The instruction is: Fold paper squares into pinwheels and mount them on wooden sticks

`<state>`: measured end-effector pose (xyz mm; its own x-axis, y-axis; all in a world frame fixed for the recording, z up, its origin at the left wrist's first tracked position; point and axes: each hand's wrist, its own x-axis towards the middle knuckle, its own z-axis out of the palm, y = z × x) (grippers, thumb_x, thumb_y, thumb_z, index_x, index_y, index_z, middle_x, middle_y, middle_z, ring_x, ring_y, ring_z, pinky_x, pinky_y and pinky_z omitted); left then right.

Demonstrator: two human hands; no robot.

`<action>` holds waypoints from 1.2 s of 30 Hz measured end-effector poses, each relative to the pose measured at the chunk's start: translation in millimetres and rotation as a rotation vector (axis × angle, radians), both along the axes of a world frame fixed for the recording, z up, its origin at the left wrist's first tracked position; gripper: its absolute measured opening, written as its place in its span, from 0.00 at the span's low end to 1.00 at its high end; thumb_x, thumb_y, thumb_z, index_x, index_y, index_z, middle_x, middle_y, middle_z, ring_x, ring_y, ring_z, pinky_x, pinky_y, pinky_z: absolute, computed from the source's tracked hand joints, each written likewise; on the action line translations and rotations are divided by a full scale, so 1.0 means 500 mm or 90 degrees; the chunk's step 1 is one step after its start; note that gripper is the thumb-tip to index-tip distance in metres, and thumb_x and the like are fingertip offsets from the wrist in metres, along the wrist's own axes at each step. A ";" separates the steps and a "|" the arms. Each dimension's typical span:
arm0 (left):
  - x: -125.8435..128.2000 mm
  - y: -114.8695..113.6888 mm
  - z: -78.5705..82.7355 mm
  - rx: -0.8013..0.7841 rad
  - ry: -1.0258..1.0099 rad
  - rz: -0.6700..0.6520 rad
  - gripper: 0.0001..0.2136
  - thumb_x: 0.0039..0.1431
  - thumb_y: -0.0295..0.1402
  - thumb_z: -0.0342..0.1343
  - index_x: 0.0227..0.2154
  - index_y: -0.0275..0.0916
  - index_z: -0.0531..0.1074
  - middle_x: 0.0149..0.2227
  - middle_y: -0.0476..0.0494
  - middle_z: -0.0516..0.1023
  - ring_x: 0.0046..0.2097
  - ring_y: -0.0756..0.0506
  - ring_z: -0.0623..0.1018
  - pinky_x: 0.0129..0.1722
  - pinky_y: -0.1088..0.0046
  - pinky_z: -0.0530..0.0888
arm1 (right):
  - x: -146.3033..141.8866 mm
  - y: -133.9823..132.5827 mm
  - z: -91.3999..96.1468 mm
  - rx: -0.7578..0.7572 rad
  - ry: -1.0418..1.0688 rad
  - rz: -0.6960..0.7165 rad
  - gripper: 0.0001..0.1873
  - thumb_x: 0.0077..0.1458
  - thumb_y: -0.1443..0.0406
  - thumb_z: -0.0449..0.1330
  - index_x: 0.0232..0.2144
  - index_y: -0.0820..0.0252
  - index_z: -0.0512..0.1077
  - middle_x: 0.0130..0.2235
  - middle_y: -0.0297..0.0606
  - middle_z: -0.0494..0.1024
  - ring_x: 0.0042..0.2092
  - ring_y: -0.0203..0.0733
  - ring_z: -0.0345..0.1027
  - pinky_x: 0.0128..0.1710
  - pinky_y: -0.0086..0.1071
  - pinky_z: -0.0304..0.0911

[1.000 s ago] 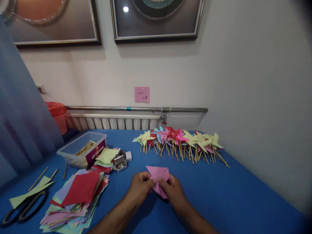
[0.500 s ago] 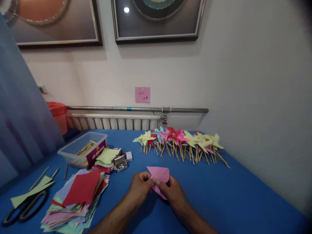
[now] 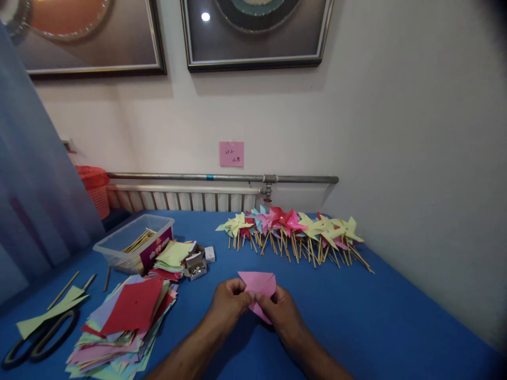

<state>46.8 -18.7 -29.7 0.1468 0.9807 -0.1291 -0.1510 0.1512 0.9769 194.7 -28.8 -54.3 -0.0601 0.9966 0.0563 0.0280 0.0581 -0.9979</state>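
Note:
Between my two hands is a pink paper sheet (image 3: 261,283) with slits cut in from its corners, held just above the blue cloth. My left hand (image 3: 229,301) pinches its left side, thumb toward the middle. On the right side, my right hand (image 3: 279,306) grips the paper with the thumb on top. Both thumb tips nearly meet at the centre, covering that part of the sheet. The fingers beneath the paper are hidden.
Pinwheels (image 3: 285,224) on sticks lie in a row at the back. To the left are a stack of coloured paper (image 3: 130,311), scissors (image 3: 55,332), a plastic box (image 3: 114,248) of sticks, and a small box (image 3: 196,266) of shiny metal pieces on the blue cloth (image 3: 376,327).
My thumbs have shifted slightly on the pink paper, drawing a little closer together at its centre. Everything else stays in place.

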 end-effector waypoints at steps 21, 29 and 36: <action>-0.018 -0.003 0.022 0.008 -0.095 -0.028 0.14 0.31 0.30 0.71 0.24 0.35 0.74 0.22 0.48 0.78 0.25 0.50 0.72 0.28 0.74 0.66 | -0.005 -0.024 0.041 -0.023 0.011 0.049 0.15 0.50 0.58 0.65 0.36 0.63 0.79 0.29 0.36 0.81 0.32 0.43 0.70 0.33 0.33 0.63; -0.021 0.001 0.019 0.019 -0.060 0.005 0.14 0.34 0.33 0.68 0.27 0.35 0.75 0.22 0.49 0.75 0.23 0.51 0.69 0.26 0.75 0.64 | -0.005 -0.020 0.036 -0.033 -0.001 0.040 0.15 0.49 0.58 0.63 0.35 0.64 0.78 0.30 0.37 0.80 0.32 0.43 0.69 0.34 0.33 0.62; -0.047 -0.004 0.050 0.073 0.039 -0.072 0.10 0.39 0.34 0.65 0.26 0.36 0.75 0.22 0.51 0.73 0.24 0.52 0.67 0.28 0.75 0.62 | -0.005 -0.026 0.043 -0.025 -0.021 0.074 0.13 0.49 0.59 0.62 0.34 0.63 0.77 0.29 0.34 0.77 0.30 0.40 0.65 0.31 0.31 0.59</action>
<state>23.0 -20.8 -4.7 0.2527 0.9671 -0.0303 -0.0782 0.0516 0.9956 192.1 -41.8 -32.7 -0.1772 0.9841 0.0128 0.0561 0.0231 -0.9982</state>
